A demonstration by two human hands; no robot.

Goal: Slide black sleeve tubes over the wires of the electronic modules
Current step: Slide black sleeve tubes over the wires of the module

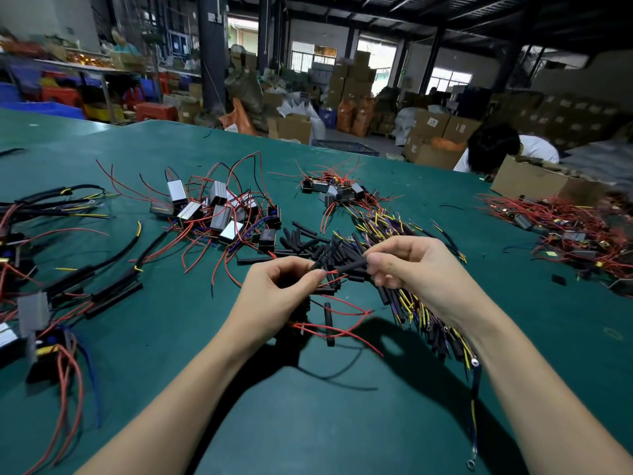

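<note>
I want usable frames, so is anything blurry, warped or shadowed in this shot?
Head view: the hands, left hand and right hand, look sharp; the green table edge bows from wide-angle distortion; dark arm shadows fall near the bottom; the far-left background is smeared.

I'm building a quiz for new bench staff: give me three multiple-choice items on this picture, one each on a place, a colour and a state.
1. Where is the loose pile of black sleeve tubes?
A. just beyond the hands
B. in the cardboard box
C. on the floor

2. What colour is the table cover?
A. grey
B. green
C. white

3. What is the right hand doing?
A. resting flat
B. pinching a black sleeve tube
C. hanging empty

Answers:
1 A, the pile of black sleeve tubes lies past the fingers.
2 B, the table cover is green.
3 B, the right hand pinches a black sleeve tube; the left hand pinches another.
</note>
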